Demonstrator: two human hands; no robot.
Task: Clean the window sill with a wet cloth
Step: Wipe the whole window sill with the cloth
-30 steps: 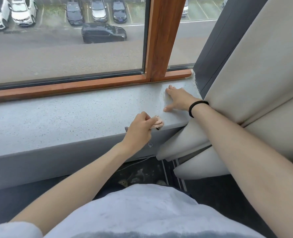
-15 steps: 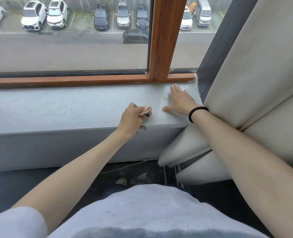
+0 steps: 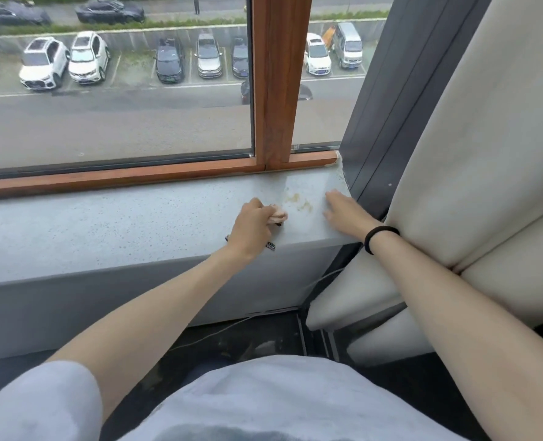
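Left of the stain (image 3: 298, 201): left hand (image 3: 253, 226) grips bunched cloth (image 3: 278, 217).
Right of it: right hand (image 3: 343, 211) flat, relaxed, on sill (image 3: 105, 224).
Tip: I'd scrub tight circles.

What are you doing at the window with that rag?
A person is cleaning the window sill. Their left hand grips a bunched-up cloth and presses it on the sill, right beside some yellowish-brown stains. Their right hand rests flat on the sill on the other side of the stains, near the corner. The stains have not been wiped away yet.
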